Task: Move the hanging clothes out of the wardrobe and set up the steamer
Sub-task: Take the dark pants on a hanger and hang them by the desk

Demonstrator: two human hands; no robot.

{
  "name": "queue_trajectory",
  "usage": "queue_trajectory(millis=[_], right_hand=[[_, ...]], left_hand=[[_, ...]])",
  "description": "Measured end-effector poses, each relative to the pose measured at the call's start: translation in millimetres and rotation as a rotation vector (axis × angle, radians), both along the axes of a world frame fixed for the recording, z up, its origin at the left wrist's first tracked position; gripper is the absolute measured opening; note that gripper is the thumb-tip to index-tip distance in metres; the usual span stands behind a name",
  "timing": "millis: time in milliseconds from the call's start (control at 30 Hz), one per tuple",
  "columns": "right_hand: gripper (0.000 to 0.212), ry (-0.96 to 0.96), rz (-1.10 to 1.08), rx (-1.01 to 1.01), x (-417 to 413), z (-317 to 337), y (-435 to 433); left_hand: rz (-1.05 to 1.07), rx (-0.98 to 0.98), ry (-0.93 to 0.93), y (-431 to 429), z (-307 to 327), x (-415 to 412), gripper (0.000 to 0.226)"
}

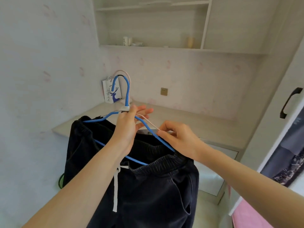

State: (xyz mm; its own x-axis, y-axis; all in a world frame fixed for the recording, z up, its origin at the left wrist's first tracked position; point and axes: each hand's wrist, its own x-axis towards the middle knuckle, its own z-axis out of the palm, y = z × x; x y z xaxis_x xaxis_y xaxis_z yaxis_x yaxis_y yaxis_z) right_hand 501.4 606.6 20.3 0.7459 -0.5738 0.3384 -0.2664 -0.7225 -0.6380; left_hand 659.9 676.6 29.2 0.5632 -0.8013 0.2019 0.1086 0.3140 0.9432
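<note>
The left hand [126, 129] grips the blue hanger [127, 91] at its neck, before a deer-printed paper bag [109, 94] at the table's [189, 119] back left corner, its lettering blurred. Dark trousers [148, 195] hang from it. The right hand [179, 137] pinches a pink hanger [148, 120].

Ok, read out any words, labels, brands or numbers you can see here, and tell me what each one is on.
On the paper bag: dark lines of print around a blue deer picture, too blurred to read.
On the white cup: a dark mark, too small to read.
On the blue hanger, pink hanger and dark trousers: no text visible.
So nothing can be quoted.
</note>
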Motion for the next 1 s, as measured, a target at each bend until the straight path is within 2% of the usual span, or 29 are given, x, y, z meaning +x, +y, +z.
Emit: queue_trajectory(millis=[100,233,400,667,800,1000], right_hand=[[0.021,0.137,0.007,-0.113,21,-7,-8],[0.037,0.19,0.011,-0.17,53,-25,-19],[0.01,0.126,-0.055,-0.148,97,-43,-51],[0.018,0.186,-0.053,-0.256,151,-52,-139],[0.014,0.207,-0.029,-0.293,175,-48,-184],[0.016,0.203,-0.022,-0.299,213,-47,-241]], left_hand=[[0.079,0.037,0.056,-14,-13,18,0.033],[0.128,0.064,0.035,-35,-29,39,0.032],[0.17,0.092,-0.027,-67,-36,68,0.032],[0.187,0.166,-0.114,-138,-37,118,0.035],[0.164,0.179,-0.102,-172,-35,143,0.033],[0.107,0.342,-0.109,-191,-30,184,0.029]])
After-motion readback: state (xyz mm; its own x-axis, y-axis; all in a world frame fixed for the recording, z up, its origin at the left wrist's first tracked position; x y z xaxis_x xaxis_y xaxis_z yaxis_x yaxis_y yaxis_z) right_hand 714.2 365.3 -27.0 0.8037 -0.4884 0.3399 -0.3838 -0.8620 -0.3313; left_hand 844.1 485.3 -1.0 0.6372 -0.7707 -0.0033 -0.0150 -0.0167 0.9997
